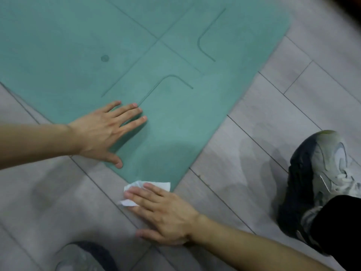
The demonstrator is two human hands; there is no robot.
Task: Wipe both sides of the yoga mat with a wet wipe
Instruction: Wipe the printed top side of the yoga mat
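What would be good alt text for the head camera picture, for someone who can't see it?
A person's right hand presses a white wet wipe flat at the near corner of a teal yoga mat, while the left hand lies spread on the mat. The mat lies on a grey plank floor, with a sneaker at right.

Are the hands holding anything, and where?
Nothing is gripped. The right hand presses flat on the middle of the wipe at the mat's corner. The left hand lies flat on the mat.
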